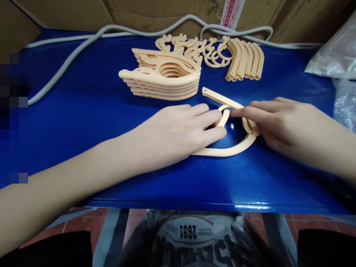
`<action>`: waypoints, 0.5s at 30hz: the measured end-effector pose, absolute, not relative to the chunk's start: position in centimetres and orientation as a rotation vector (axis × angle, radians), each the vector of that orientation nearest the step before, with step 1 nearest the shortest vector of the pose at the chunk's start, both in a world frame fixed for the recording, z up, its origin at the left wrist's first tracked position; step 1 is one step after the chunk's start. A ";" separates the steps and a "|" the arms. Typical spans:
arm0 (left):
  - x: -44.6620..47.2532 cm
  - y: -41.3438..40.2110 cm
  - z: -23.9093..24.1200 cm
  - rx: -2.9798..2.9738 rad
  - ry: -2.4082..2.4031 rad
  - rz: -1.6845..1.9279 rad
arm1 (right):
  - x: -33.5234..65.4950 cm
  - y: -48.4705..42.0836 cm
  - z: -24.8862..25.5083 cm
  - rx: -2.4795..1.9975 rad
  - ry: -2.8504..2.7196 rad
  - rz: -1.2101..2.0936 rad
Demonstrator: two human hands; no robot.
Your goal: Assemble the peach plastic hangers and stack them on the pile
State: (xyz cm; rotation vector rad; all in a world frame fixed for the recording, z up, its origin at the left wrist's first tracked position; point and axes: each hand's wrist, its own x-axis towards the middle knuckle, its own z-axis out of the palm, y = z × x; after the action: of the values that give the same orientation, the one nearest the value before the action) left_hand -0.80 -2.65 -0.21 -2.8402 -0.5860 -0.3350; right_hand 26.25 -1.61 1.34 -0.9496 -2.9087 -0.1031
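A cream plastic folding hanger (230,151) lies on the blue table in front of me, its pieces spread at an angle. My left hand (191,128) is closed over its left side, with the fingers curled by the hook-like curved piece (224,118). At the other end, my right hand (280,122) grips the joint, where a straight arm (219,97) and the curved arm meet. Its index finger reaches toward the curved piece. My palms and fingers hide parts of the hanger.
Behind the hands stands a stack of folded cream hangers (164,89). Loose hooks (191,46) and a row of loose hanger arms (246,61) lie farther back. A white cable (78,52) runs along cardboard (155,15). Clear plastic bags (336,52) sit at the right.
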 end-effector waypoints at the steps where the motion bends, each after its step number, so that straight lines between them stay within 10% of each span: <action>1: -0.8 -2.7 -0.2 -2.840 -0.583 -0.333 | 26.2 -1.6 1.3 -0.947 -2.910 -0.104; 15: -0.7 -2.6 -0.1 -2.844 -0.610 -0.392 | 25.7 -1.5 2.2 -1.062 -2.794 0.235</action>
State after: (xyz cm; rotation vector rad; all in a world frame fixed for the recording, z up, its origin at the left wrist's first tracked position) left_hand -0.71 -2.57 -0.15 -2.8437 -0.6097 -0.3916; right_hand 25.71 -1.54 2.25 -1.0623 -2.7939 0.2347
